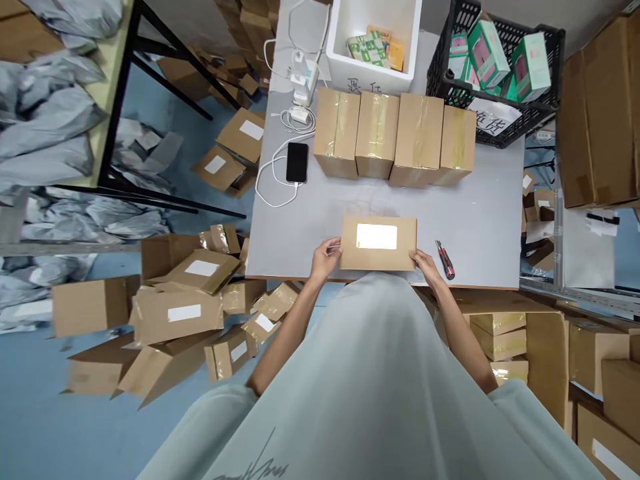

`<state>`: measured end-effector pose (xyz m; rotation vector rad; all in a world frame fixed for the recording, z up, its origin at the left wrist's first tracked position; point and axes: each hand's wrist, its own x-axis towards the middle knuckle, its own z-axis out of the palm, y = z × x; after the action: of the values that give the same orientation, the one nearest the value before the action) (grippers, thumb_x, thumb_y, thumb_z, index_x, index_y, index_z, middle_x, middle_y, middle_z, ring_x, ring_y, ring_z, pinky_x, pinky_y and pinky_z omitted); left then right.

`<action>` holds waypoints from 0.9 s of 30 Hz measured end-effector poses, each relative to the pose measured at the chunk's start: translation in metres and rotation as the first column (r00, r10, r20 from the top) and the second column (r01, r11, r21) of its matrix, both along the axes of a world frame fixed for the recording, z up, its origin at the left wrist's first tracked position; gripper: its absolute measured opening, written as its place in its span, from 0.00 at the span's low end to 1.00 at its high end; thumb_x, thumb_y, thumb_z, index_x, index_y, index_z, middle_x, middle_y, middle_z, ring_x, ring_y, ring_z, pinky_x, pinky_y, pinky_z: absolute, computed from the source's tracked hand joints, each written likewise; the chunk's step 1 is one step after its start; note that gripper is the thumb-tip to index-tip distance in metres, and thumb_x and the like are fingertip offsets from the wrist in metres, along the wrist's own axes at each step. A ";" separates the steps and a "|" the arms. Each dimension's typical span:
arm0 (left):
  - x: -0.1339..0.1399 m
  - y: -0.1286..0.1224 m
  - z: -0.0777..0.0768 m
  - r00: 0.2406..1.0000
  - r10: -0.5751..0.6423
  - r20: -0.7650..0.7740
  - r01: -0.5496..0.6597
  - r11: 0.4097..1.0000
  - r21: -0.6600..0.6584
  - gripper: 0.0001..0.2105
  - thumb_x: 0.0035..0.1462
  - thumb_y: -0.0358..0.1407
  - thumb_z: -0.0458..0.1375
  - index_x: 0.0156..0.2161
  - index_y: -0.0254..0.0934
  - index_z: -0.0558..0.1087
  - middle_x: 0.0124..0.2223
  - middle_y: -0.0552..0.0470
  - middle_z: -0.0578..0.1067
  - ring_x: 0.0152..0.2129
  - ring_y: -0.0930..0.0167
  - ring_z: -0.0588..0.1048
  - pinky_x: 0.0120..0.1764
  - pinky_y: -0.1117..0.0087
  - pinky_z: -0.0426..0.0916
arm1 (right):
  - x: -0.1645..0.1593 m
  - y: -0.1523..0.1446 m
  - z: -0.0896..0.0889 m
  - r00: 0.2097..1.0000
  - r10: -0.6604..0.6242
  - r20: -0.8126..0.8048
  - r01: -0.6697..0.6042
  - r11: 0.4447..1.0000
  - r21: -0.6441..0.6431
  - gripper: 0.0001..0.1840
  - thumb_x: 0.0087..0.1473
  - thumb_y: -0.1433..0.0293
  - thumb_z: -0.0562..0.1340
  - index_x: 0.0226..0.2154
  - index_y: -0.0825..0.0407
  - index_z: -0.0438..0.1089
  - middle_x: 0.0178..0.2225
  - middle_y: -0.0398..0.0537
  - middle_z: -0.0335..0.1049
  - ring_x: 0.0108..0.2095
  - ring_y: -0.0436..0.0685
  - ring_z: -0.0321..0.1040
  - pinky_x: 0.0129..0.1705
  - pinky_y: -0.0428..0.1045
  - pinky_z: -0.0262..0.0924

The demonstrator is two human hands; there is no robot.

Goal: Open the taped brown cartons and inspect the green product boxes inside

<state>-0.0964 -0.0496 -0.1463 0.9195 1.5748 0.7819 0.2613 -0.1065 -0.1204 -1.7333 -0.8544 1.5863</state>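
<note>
A brown cardboard box (379,259) with a blank-looking white label (377,236) on its upper face lies at the front edge of the table, close to my body. My left hand (326,259) grips its left end, fingers curled at the edge. On the opposite end, my right hand (425,265) holds the lower right corner between thumb and fingers. A red and black utility knife (445,260) rests on the table just right of my right hand.
Behind the box, several taped cartons (377,133) form a row. A phone (297,163) on a white cable lies left of them. Farther back are a white bin (373,81) and a black crate (500,127) of green boxes. Discarded cartons (183,312) cover the floor at left.
</note>
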 end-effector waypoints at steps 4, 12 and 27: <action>-0.002 -0.005 -0.011 1.000 -0.006 0.001 0.006 1.000 0.011 0.19 0.57 0.33 0.65 0.53 0.36 0.82 0.61 0.40 0.84 0.51 0.60 0.85 0.62 0.53 0.79 | -0.002 -0.002 -0.003 1.000 0.024 0.011 -0.024 1.000 0.017 0.27 0.55 0.45 0.71 0.47 0.48 0.84 0.54 0.50 0.86 0.58 0.67 0.76 0.63 0.58 0.70; -0.012 0.017 -0.022 0.992 -0.097 0.078 0.100 0.994 -0.033 0.27 0.51 0.30 0.64 0.58 0.34 0.80 0.61 0.36 0.83 0.54 0.55 0.84 0.63 0.49 0.78 | -0.004 0.006 -0.007 0.998 0.017 0.061 -0.020 0.999 0.046 0.33 0.52 0.52 0.72 0.58 0.48 0.82 0.61 0.52 0.83 0.60 0.68 0.77 0.66 0.60 0.70; -0.051 0.037 0.020 0.992 -0.096 0.086 0.082 0.985 0.151 0.19 0.60 0.47 0.66 0.51 0.40 0.72 0.57 0.41 0.82 0.58 0.58 0.80 0.62 0.57 0.74 | -0.047 0.009 -0.008 0.939 -0.044 0.340 -0.054 0.961 0.272 0.23 0.52 0.59 0.68 0.50 0.48 0.78 0.57 0.56 0.84 0.57 0.67 0.81 0.67 0.66 0.73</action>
<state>-0.1470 -0.0123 -0.1261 1.0384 1.3998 0.8740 0.2141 -0.0970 -0.1289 -1.8239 -1.1887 1.1123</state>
